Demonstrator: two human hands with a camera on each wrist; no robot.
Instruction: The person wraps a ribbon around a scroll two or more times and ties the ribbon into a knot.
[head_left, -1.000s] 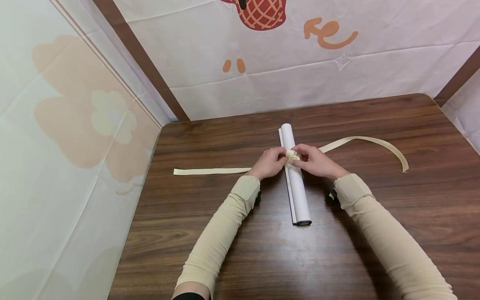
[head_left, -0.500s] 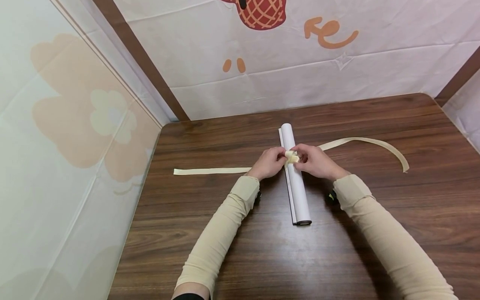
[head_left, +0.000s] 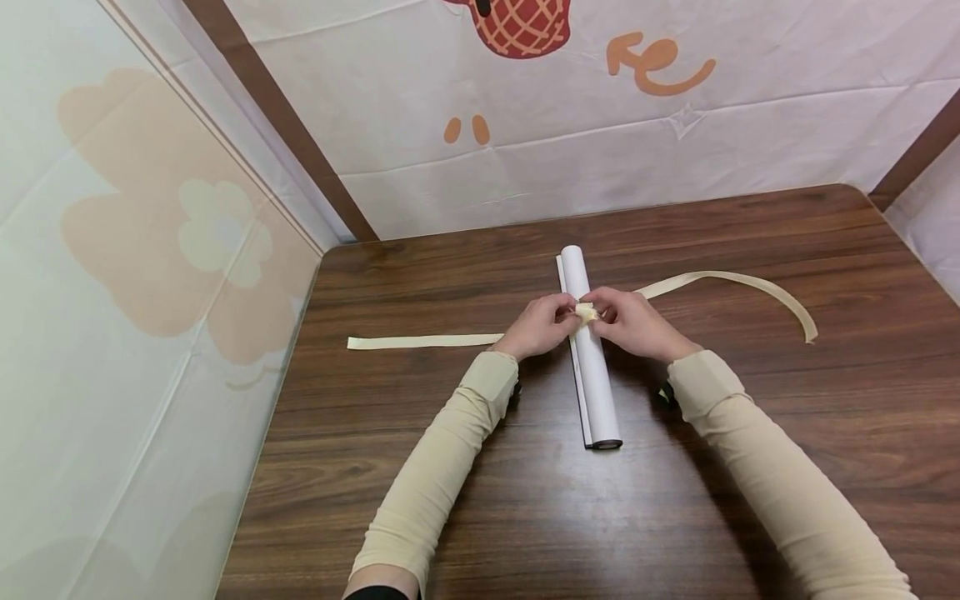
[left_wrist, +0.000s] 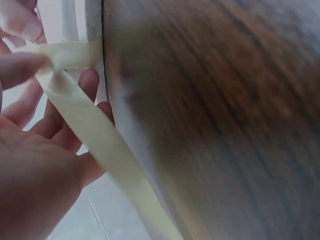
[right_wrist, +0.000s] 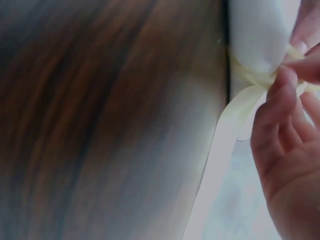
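Observation:
A white roll, like rolled paper with a dark-edged end, lies lengthwise on the table. A pale yellow ribbon passes around its middle, its two tails running out left and right. My left hand pinches the ribbon at the bunched crossing on top of the roll. From the other side, my right hand pinches the same bunch with thumb and fingers. In the left wrist view, the ribbon hangs as a flat tail below the band. Fingers partly hide the crossing in the right wrist view, where the ribbon also trails down.
The brown wood-grain table extends on all sides of the roll. White printed cloth hangs behind its far edge, and another cloth panel stands along the left edge.
The ribbon's small loops between my fingertips have drawn down into a smaller, flatter bunch on the roll. Both hands stay in nearly the same place; the roll and the ribbon tails lie almost unmoved.

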